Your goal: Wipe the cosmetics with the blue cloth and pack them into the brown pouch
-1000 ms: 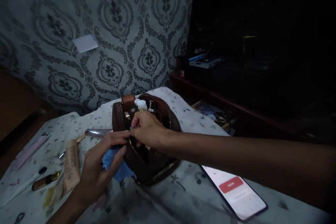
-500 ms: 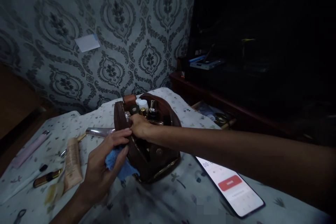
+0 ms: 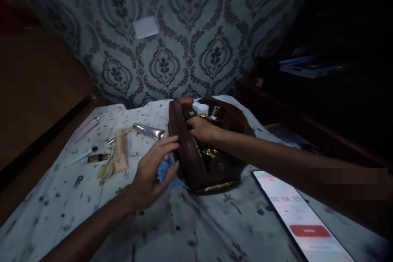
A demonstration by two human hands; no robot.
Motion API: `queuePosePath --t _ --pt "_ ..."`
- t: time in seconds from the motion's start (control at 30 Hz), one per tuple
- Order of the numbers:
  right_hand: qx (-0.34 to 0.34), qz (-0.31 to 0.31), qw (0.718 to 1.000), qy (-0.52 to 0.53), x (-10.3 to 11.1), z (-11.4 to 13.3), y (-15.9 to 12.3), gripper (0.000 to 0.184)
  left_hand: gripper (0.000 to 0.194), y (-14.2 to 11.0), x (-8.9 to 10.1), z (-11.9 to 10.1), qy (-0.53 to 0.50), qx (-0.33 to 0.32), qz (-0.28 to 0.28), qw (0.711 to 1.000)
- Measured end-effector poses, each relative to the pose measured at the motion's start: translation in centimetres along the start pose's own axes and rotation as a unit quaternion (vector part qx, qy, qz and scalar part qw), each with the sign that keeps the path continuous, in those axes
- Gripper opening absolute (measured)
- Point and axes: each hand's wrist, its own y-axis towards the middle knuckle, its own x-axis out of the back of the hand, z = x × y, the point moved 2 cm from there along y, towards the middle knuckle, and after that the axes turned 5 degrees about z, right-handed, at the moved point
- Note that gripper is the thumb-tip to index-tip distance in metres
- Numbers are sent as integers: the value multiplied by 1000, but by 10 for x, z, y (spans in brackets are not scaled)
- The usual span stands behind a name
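Observation:
A dark brown zip cosmetic bag [image 3: 187,151] stands unzipped on the patterned bedsheet. My right hand [image 3: 204,129] reaches into it from the right; its fingertips are hidden among the contents. White-capped containers [image 3: 202,109] and a dark bottle with a shiny cap [image 3: 215,113] show near the hand. On the bag's left side is my left hand [image 3: 155,172], its fingers apart and their tips close to the bag's wall. A crumpled blue cloth or wipe [image 3: 168,176] shows behind its thumb, against the bag. Whether the palm touches it I cannot tell.
Left of the bag lie a silvery pink tube [image 3: 149,131], a beige tube [image 3: 120,151], a small dark-and-gold tube [image 3: 98,158], a yellowish item [image 3: 105,170] and a pink item [image 3: 86,129]. A phone [image 3: 294,208] showing a timer lies at front right. Patterned wall [image 3: 166,61] behind.
The view has swung left, so everything sits further right. My right hand stays in the bag, its fingers still hidden. My left fingers have spread and come slightly off the bag's edge.

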Motion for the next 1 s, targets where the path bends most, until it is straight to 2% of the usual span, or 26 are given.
queuePosePath --t 0.07,0.13,0.2,0.23,0.27,0.3,0.33,0.4,0.5,0.63,0.73,0.8,0.9,1.0 --pt "7 16 999 -41 4 1 -4 15 31 -13 5 8 15 7 11 1000" --pt "33 18 991 -127 11 5 -13 19 25 -25 17 27 56 25 33 998" --pt "59 -28 979 -193 18 12 -26 20 23 -33 38 58 138 89 55 985" --pt "70 -60 974 -208 21 16 -35 20 26 -36 52 77 197 156 67 966" --pt "81 -93 969 -212 22 20 -44 20 29 -39 67 99 267 249 89 926" --pt "96 -121 966 -208 22 24 -54 20 33 -42 83 121 334 342 124 870" --pt "115 -142 963 -196 21 28 -64 21 33 -43 97 141 352 381 139 843" --pt "171 -165 958 -162 12 35 -84 21 29 -46 119 176 361 425 165 814" --pt "266 -166 941 -126 -13 41 -107 21 19 -54 131 212 339 464 221 788" --pt "340 -127 924 -121 -53 40 -118 24 31 -68 120 233 312 468 253 787" --pt "358 -87 924 -102 -80 35 -115 24 33 -74 114 238 293 460 251 800" --pt "350 -62 931 -87 -95 31 -112 24 32 -77 118 241 279 455 245 809" --pt "323 -32 944 -62 -114 25 -109 24 31 -79 140 248 293 472 205 806" --pt "294 -6 955 -44 -129 19 -109 24 34 -85 177 259 353 516 132 769"
